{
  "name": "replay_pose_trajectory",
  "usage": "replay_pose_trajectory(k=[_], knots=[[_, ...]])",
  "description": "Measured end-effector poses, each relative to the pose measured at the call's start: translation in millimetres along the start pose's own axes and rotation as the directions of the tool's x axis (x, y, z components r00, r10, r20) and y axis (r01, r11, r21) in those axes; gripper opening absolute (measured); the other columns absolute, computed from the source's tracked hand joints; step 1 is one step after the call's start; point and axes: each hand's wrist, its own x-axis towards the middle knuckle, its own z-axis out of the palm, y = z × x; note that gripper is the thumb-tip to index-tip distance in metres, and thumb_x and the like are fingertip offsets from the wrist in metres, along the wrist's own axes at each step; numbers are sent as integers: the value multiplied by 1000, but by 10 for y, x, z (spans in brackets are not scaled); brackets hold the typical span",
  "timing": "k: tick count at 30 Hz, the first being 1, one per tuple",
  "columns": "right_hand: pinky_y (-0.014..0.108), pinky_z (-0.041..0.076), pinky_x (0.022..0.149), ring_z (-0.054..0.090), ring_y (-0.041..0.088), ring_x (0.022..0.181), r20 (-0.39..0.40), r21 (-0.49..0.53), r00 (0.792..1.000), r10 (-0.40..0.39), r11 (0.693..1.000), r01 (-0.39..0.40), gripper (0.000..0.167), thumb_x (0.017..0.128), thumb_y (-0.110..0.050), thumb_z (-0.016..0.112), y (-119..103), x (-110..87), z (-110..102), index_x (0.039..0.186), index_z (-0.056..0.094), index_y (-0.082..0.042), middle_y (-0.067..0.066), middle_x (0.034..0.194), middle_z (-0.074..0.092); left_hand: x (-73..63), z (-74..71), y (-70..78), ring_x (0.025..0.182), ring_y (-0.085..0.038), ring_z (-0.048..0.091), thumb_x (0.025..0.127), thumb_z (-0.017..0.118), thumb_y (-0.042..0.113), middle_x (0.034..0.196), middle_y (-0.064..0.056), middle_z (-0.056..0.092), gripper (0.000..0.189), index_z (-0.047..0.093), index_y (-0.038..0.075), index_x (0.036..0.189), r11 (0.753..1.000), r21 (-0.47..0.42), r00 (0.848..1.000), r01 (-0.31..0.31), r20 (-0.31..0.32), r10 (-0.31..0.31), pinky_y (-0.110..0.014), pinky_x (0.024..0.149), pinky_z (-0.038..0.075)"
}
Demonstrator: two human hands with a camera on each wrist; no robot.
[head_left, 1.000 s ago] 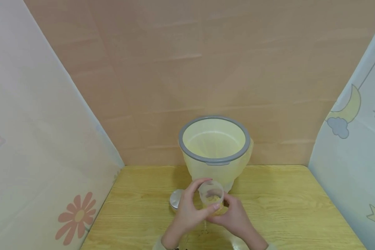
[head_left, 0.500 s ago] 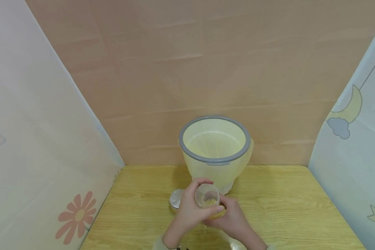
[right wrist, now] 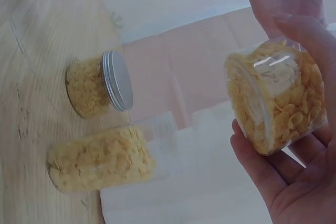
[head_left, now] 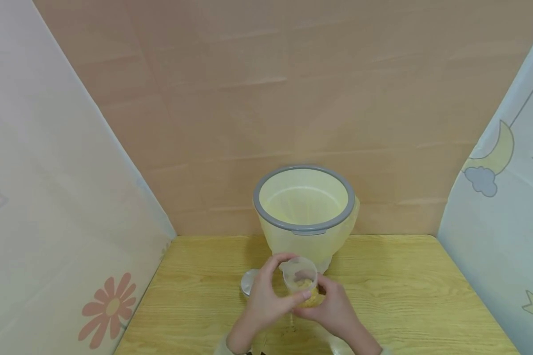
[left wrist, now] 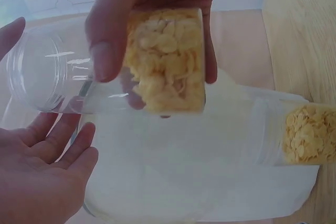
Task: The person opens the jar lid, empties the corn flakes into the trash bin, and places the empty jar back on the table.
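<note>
Both hands hold a clear jar (head_left: 300, 278) partly filled with yellow corn flakes, in front of the large bin. My left hand (head_left: 266, 298) curves around its upper part, thumb across the front and fingers by the rim. Lower down, my right hand (head_left: 333, 305) grips the flake-filled end, with its thumb and fingers on opposite sides in the left wrist view. The mouth of this jar is uncovered. In the right wrist view, a shorter jar (right wrist: 86, 87) of flakes with a silver lid (right wrist: 119, 81) stands beside a taller, lidless jar (right wrist: 100, 158) of flakes.
A pale yellow bin (head_left: 311, 246) with a grey rim stands at the back of the wooden table (head_left: 404, 296). A pinkish-brown backdrop (head_left: 293, 98) hangs behind, with printed white sheets at both sides. The silver-lidded jar is just left of my left hand.
The held jar's mouth swung left and toward me half a second ago, then back to the right. Both hands keep their hold; the bin stays put.
</note>
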Motion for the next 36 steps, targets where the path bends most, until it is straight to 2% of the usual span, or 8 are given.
replay_pose_trajectory(k=[3,6,8,15,19,26,31,36], knots=[[37,53,81,67,11,97,-11,-25,1000,14,1000,-14,56,67,-35,97,-11,4,-20,115,72,-21,-13,106,72,-9,-28,5,125,-19,54,82,88,33,130,13,61,60,58,24,133,999,11,999,37,-6,-37,-54,107,35],[37,53,82,67,11,98,4,-8,1000,21,1000,-21,56,67,-36,97,-20,6,-23,115,72,-23,-12,107,73,-7,-41,13,123,-19,55,82,88,33,129,12,61,60,58,22,133,999,1,999,49,1,-49,-53,107,36],[36,53,81,67,11,98,12,7,1000,12,1000,-12,55,67,-35,97,-23,7,-16,114,73,-23,-12,108,72,-4,-45,18,121,-20,57,82,88,32,128,11,62,61,58,20,133,999,-13,999,44,9,-44,-54,106,38],[34,57,80,69,15,97,41,39,992,-115,993,114,52,73,-28,95,-26,6,31,117,71,-18,-5,109,73,16,-10,-3,110,-27,63,80,90,27,124,4,64,61,59,19,131,998,-57,1000,-2,31,4,-46,94,49],[33,57,80,69,14,96,67,62,991,-116,992,112,51,74,-29,94,-36,2,49,118,71,-16,-4,108,73,35,22,-13,105,-25,63,78,91,24,123,3,63,60,60,19,129,996,-83,999,-12,44,16,-45,85,54],[32,57,79,68,14,96,49,42,995,-87,995,85,52,73,-30,95,-9,-4,33,118,70,-19,-6,108,73,29,9,0,106,-23,63,78,91,28,122,7,63,62,59,19,130,999,-44,999,-1,54,3,-43,90,51],[36,54,81,68,12,98,35,14,999,-20,1000,19,55,69,-32,97,-6,2,2,116,71,-22,-11,108,72,4,-60,-16,118,-24,58,84,87,32,131,8,61,64,55,18,138,1000,9,998,-20,67,19,-50,101,45],[38,52,81,67,11,98,41,10,998,37,999,-37,56,67,-38,97,-26,-2,-16,116,72,-25,-17,106,71,-26,-142,-9,129,-20,52,83,87,35,134,9,59,66,55,19,139,999,32,997,9,71,-11,-57,106,37]])
